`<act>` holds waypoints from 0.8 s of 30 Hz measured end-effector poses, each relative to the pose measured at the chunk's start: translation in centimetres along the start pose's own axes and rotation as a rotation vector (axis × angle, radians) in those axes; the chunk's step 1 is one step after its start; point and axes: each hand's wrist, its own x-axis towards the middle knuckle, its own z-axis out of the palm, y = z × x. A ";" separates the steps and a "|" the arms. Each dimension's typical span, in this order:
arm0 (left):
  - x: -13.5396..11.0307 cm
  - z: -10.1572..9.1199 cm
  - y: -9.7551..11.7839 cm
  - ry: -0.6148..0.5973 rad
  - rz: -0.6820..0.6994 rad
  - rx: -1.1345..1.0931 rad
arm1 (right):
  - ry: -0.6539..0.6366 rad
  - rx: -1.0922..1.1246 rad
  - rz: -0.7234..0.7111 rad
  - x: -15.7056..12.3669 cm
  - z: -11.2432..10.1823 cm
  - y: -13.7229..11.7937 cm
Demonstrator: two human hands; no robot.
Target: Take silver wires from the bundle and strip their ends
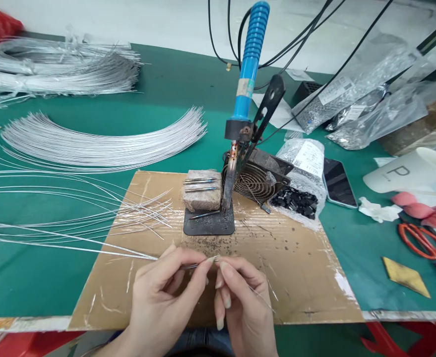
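Note:
My left hand (171, 292) is closed in a pinch around thin white wires (139, 255), which trail off to the left. My right hand (242, 302) is closed too, its thumb and forefinger meeting the left fingertips. A thin strand (258, 293) crosses the right palm. Between the fingertips a tiny dark piece shows, mostly hidden. Beyond the hands a blue-handled soldering iron (248, 69) stands tip down in a holder with a black base (210, 227). Metal pins lie on a worn block (202, 198) there.
Cardboard (295, 277) covers the bench under my hands. Behind it are a wire bundle (106, 148), a fan (257, 176) and a bag of small black parts (295, 201). To the right lie a phone (339, 182), a paper cup (400, 172), scissors (424, 241) and a yellow sponge (406, 276).

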 end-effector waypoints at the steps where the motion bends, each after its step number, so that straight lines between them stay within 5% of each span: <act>1: 0.0 -0.1 0.0 -0.003 0.006 0.003 | -0.001 -0.006 -0.008 0.0 0.0 0.0; 11: -0.3 -0.4 -0.3 -0.103 -0.100 -0.003 | -0.075 -0.288 -0.165 0.6 -1.7 -1.1; 24: -0.2 -0.6 -0.3 -0.140 -0.123 -0.013 | -0.137 -0.262 -0.176 0.9 -2.9 -1.3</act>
